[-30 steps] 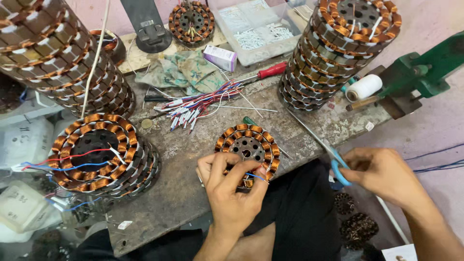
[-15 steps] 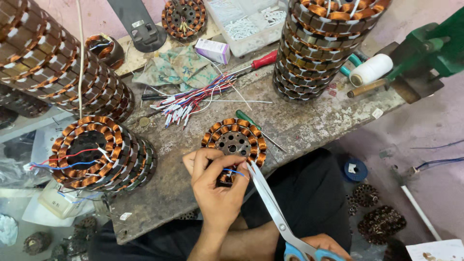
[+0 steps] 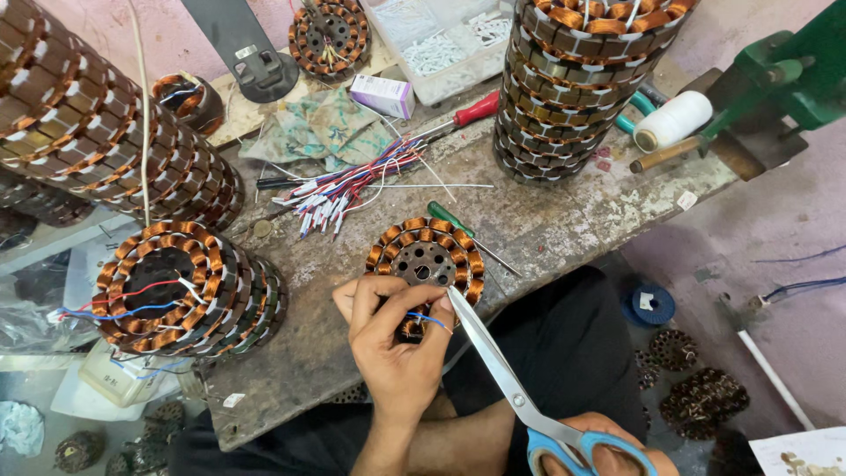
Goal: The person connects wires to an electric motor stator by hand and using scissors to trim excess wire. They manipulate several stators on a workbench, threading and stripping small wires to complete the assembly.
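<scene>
My left hand (image 3: 397, 348) pinches the blue wire (image 3: 429, 319) at six o'clock of the stator (image 3: 426, 257), my right hand (image 3: 589, 448) grips the scissors (image 3: 502, 375), so I should cut close, without touching the copper.

Scuffed grey workbench (image 3: 564, 220) over a pinkish concrete floor (image 3: 793, 220), in daylight.

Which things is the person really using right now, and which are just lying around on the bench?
In use:
- copper-wound stator at the bench edge
- blue wire, pinched by the left hand
- scissors, held by the right hand, tips at the wire

Just lying about:
- red screwdriver
- green screwdriver
- bundle of coloured wires
- thread spool
- stator stacks
</scene>
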